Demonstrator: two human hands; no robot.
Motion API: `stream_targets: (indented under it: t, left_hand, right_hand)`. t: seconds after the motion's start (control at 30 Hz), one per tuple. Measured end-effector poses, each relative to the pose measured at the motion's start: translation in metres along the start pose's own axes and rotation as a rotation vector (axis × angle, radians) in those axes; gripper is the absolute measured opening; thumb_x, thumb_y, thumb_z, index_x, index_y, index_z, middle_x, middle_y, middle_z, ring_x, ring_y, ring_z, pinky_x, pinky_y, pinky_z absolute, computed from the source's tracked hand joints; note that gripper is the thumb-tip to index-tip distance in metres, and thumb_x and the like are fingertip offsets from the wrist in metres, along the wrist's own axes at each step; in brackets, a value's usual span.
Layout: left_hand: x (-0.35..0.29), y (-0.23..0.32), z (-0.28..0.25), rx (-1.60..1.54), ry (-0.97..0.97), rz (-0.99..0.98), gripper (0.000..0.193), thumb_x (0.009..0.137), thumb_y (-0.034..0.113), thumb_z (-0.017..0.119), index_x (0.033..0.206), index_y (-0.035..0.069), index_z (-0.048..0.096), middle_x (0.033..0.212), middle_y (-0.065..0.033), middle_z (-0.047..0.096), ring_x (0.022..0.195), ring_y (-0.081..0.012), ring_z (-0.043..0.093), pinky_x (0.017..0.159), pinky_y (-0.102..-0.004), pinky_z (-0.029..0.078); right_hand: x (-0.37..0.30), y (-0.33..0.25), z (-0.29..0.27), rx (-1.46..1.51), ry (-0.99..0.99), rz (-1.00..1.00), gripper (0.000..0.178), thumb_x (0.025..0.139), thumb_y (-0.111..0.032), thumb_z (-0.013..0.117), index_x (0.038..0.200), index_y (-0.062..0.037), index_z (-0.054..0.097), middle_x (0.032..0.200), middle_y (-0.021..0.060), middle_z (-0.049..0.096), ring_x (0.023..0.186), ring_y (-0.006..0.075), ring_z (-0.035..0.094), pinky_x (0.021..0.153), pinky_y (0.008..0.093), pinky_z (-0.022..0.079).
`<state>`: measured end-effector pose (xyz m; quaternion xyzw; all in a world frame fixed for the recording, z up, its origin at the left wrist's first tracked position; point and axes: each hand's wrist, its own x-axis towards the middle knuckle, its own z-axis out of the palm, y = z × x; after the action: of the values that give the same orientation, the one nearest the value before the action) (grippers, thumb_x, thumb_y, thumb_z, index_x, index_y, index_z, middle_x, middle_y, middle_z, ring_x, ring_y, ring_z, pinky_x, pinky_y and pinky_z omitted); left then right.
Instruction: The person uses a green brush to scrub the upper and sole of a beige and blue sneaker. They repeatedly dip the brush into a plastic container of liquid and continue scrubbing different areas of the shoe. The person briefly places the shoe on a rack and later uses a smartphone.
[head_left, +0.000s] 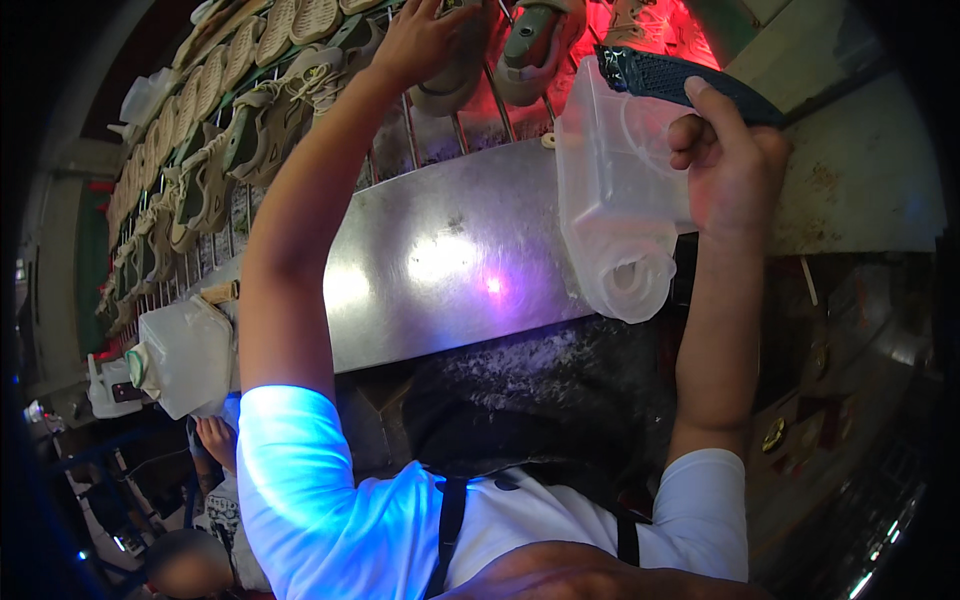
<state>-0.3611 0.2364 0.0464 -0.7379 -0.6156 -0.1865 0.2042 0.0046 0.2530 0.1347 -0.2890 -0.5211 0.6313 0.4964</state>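
My left hand (425,42) reaches up to the rack, its fingers bent over the side of a grey-green shoe (455,85); the top edge cuts off part of the fingers. Beside it, to the right, hangs another shoe (530,50) with a green inside. In my right hand (735,150) is a dark brush with a textured handle (690,82), thumb laid along it. The brush's glossy dark end points left, above a translucent plastic jug (620,170) with a cut-open top.
A metal ledge (450,250) runs in front of the rack. Several shoes (255,130) and tan soles (240,55) line the rods to the left. A white plastic container (185,355) stands at the ledge's left end, near another person's hand (215,440). Red light glows behind the rack.
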Motion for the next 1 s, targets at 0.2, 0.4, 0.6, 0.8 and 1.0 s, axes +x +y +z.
stream_targets:
  t: [0.2,0.4,0.6,0.8,1.0]
  left_hand:
    - [-0.056,0.059,-0.015,-0.106,0.294,-0.338,0.044,0.09,0.002,0.065,0.133,0.008,0.065,0.136,-0.0174,0.061,0.122,-0.035,0.063,0.1,-0.0391,0.053]
    - [-0.156,0.171,-0.05,-0.661,0.11,-0.646,0.024,0.087,0.005,0.065,0.109,0.002,0.071,0.098,-0.0154,0.066,0.079,-0.0297,0.067,0.073,-0.0373,0.055]
    - [-0.142,0.186,-0.051,-0.71,0.225,-0.574,0.021,0.092,0.003,0.063,0.111,0.002,0.071,0.088,-0.011,0.064,0.071,-0.0202,0.06,0.067,-0.0317,0.05]
    - [-0.16,0.178,-0.045,-0.723,0.185,-0.543,0.022,0.092,0.005,0.066,0.113,0.004,0.072,0.089,-0.0109,0.066,0.071,-0.018,0.061,0.068,-0.031,0.051]
    - [-0.159,0.168,-0.045,-0.763,0.198,-0.695,0.022,0.093,0.007,0.068,0.114,0.004,0.073,0.091,-0.0099,0.072,0.076,-0.0148,0.065,0.073,-0.0287,0.053]
  right_hand:
    - [-0.001,-0.001,0.001,0.023,0.002,0.004,0.016,0.088,-0.012,0.075,0.089,0.0032,0.069,0.073,0.008,0.067,0.054,0.0165,0.066,0.044,0.0287,0.051]
    - [0.001,0.0,0.004,0.076,0.041,-0.009,0.023,0.09,-0.018,0.075,0.092,0.0022,0.065,0.072,0.0084,0.067,0.052,0.0171,0.065,0.042,0.0291,0.05]
    - [0.005,0.001,-0.008,0.05,0.049,-0.014,0.029,0.092,-0.028,0.072,0.094,-0.0002,0.064,0.072,0.009,0.067,0.053,0.0176,0.064,0.043,0.0287,0.048]
    - [0.001,-0.001,-0.004,0.066,0.056,-0.004,0.027,0.093,-0.029,0.072,0.092,-0.0035,0.064,0.072,0.0067,0.065,0.054,0.0161,0.061,0.044,0.0271,0.044]
    - [0.0,-0.005,-0.003,0.071,0.075,-0.026,0.028,0.095,-0.03,0.071,0.091,-0.0026,0.065,0.072,0.006,0.065,0.055,0.0146,0.058,0.045,0.0264,0.042]
